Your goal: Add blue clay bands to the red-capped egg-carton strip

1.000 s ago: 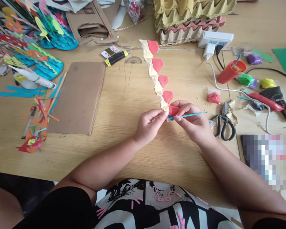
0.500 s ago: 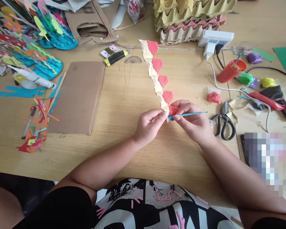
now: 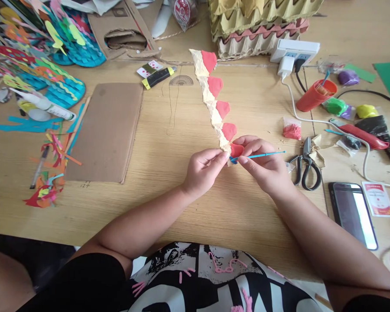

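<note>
My left hand (image 3: 204, 170) pinches the near end of a strip of egg carton (image 3: 209, 102), pale yellow with a torn edge. Several red patches, which look like clay, sit along its right side, the far end pointing away from me. A thin blue modelling tool (image 3: 261, 155) lies between the thumb and fingers of my right hand (image 3: 263, 167), its left tip at the strip's near end. There a bit of blue material (image 3: 233, 160) shows beside the lowest red patch (image 3: 236, 150). My right fingertips are close against that patch; the exact contact is partly hidden.
Black-handled scissors (image 3: 307, 167), a packet of red clay (image 3: 291, 129) and a red cup (image 3: 316, 96) lie to the right, with a phone (image 3: 354, 214) nearer me. Left is a cardboard sheet (image 3: 104, 132). Stacked egg trays (image 3: 263, 26) and a power strip (image 3: 295, 53) stand behind.
Both hands stay almost in place, still holding the strip and the blue tool. The tool has shifted very slightly to the right. The phone and card at right, blurred before, now show clearly.
</note>
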Demonstrator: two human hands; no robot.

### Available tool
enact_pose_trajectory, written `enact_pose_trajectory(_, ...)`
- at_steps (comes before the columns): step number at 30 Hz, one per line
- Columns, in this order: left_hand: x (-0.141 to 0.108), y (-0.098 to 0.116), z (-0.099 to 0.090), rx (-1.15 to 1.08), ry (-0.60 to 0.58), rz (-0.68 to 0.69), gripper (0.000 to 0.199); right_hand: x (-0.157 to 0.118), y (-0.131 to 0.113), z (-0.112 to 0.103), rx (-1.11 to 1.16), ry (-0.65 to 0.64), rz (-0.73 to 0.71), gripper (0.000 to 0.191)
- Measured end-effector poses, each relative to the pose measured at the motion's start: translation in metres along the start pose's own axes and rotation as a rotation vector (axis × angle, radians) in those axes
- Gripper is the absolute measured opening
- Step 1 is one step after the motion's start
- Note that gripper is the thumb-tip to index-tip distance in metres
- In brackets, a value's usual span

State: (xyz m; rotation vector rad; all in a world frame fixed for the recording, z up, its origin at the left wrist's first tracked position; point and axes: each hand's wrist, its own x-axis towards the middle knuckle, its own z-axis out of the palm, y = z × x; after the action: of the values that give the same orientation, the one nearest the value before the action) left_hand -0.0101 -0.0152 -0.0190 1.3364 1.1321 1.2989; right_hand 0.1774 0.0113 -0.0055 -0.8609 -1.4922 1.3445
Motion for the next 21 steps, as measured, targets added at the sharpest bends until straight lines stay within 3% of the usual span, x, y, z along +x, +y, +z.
enact_pose_trajectory(21,-0.0014,0.0021,0.0000,0.021,-0.040,0.061,0.046,0.0010,0.0001,-0.0015,-0.010,0.002,0.031,0.022)
